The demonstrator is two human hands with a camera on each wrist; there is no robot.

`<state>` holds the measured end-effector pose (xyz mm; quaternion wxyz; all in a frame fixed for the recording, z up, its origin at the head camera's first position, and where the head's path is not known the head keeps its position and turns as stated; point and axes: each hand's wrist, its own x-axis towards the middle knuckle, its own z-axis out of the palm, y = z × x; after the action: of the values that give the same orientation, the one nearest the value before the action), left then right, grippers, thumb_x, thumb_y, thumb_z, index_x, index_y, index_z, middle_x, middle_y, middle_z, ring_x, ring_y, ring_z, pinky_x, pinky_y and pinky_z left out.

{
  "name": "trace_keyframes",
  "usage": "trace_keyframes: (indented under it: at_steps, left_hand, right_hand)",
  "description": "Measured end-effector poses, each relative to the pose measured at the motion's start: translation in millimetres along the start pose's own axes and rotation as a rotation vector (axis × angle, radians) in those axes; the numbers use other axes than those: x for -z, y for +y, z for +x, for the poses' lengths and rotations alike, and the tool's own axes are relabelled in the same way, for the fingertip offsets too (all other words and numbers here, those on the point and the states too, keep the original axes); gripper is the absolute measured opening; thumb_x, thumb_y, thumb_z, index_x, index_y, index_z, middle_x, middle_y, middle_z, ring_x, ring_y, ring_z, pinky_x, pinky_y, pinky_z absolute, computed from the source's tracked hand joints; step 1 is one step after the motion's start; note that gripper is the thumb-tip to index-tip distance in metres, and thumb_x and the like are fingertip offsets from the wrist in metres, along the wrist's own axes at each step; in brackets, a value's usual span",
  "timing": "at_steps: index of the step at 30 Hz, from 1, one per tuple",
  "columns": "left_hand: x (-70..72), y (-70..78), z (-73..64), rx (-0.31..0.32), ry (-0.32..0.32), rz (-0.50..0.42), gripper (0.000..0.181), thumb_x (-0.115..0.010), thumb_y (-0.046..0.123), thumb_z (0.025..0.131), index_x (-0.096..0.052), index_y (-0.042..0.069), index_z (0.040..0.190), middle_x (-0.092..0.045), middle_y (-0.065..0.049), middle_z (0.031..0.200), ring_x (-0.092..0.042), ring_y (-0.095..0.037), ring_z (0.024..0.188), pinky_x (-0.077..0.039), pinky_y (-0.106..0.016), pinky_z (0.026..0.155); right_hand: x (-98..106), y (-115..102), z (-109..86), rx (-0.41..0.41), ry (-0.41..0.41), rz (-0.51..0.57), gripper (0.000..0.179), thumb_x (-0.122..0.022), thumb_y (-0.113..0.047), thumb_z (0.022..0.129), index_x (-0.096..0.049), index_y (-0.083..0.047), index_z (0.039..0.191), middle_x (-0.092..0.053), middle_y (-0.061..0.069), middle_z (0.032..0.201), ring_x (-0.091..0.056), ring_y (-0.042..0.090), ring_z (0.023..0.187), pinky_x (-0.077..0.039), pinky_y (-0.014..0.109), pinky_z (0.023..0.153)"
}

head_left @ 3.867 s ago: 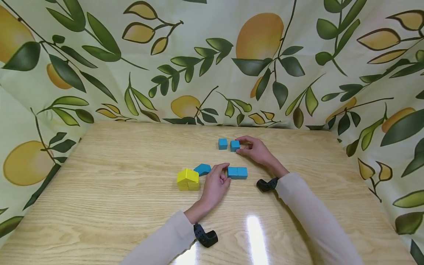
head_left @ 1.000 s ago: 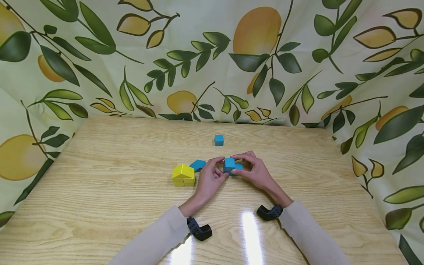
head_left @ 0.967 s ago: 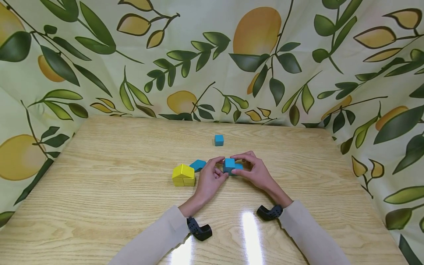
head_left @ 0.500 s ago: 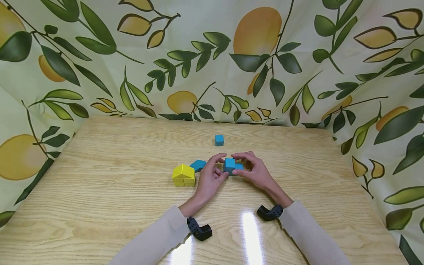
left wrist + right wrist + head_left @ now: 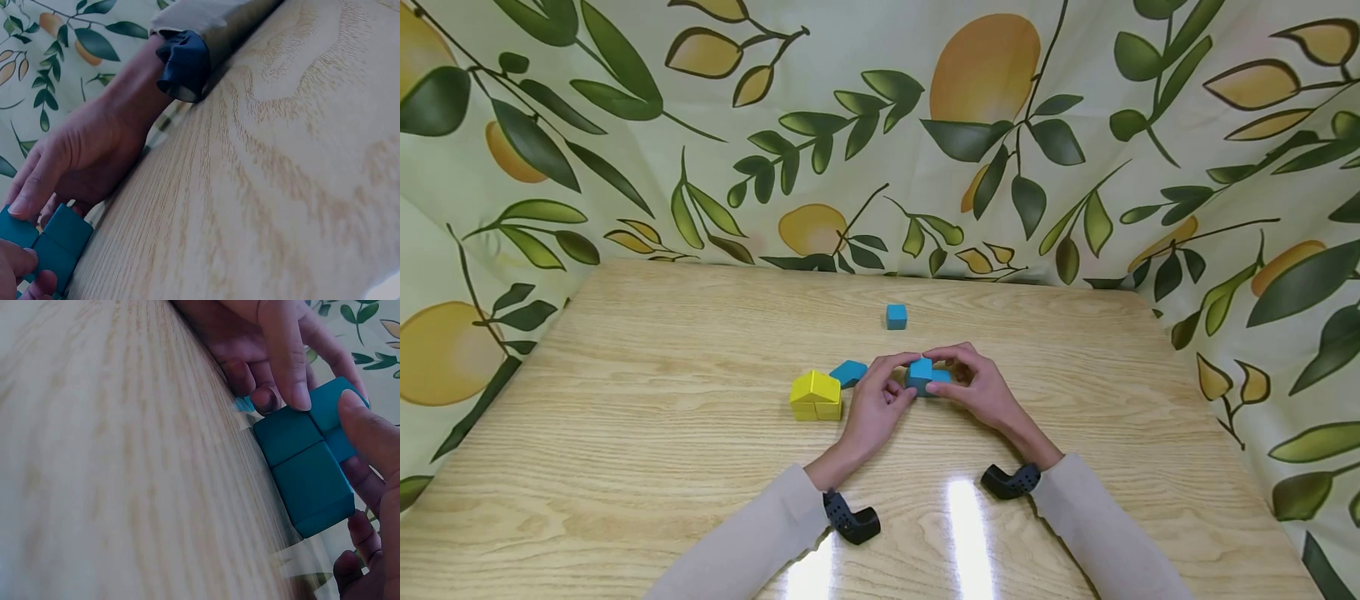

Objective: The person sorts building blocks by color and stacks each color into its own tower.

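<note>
Two blue cubes stand side by side on the wooden table, with a third blue cube on top of the left one. My right hand pinches the upper cube between thumb and fingers. From the left, my left hand pinches the stack; its thumb lies near the seam between the upper cube and the lower left cube, and its index finger reaches the upper cube's far corner. The lower right cube shows plainly in the right wrist view. Fingers hide the far faces.
A yellow block house, with a roof piece over smaller blocks, stands left of my left hand. Behind it lies a blue roof-shaped block. One loose blue cube sits farther back. A patterned cloth rises behind the table.
My right hand has brought one of the two far cubes onto the left front cube. My left index finger lifted off half a second ago and now touches the upper cube again.
</note>
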<state>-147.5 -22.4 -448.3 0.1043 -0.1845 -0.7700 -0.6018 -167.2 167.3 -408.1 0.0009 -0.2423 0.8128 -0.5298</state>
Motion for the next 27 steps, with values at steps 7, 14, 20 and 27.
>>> trace_keyframes:
  at_steps: [7,14,20,27]
  left_hand:
    - [-0.9,0.1,0.5,-0.023,0.016,-0.002,0.050,-0.067,-0.009,0.084,-0.059,0.016,0.127,-0.056,-0.005,0.118,-0.056,-0.019,0.070,-0.047,-0.023,0.061]
    - [-0.9,0.4,0.2,-0.007,0.014,0.009,0.050,-0.068,-0.008,0.084,-0.059,0.017,0.127,-0.056,-0.004,0.118,-0.056,-0.017,0.070,-0.047,-0.023,0.061]
    - [-0.9,1.0,0.3,0.004,0.015,0.011,0.049,-0.068,-0.008,0.084,-0.059,0.016,0.126,-0.056,-0.004,0.117,-0.055,-0.014,0.070,-0.048,-0.023,0.061]
    - [-1.0,0.3,0.5,0.003,0.019,0.017,0.051,-0.069,-0.008,0.083,-0.059,0.015,0.127,-0.056,-0.005,0.117,-0.055,-0.015,0.070,-0.048,-0.023,0.060]
  right_hand:
    - [0,-1,0.3,0.009,0.000,-0.005,0.037,-0.072,-0.002,0.084,-0.064,-0.003,0.120,-0.058,0.015,0.109,-0.042,0.033,0.090,-0.035,0.038,0.073]
    - [0,0,0.1,0.014,-0.007,0.001,0.038,-0.071,-0.001,0.084,-0.063,-0.002,0.121,-0.056,0.020,0.107,-0.041,0.034,0.089,-0.035,0.039,0.073]
    - [0,2,0.2,-0.003,-0.005,-0.002,0.038,-0.071,-0.002,0.084,-0.063,-0.003,0.121,-0.056,0.021,0.109,-0.043,0.035,0.092,-0.037,0.041,0.074]
    - [0,26,2.5,0.001,0.004,0.007,0.041,-0.072,0.000,0.083,-0.063,-0.007,0.122,-0.057,0.016,0.109,-0.043,0.032,0.090,-0.036,0.038,0.073]
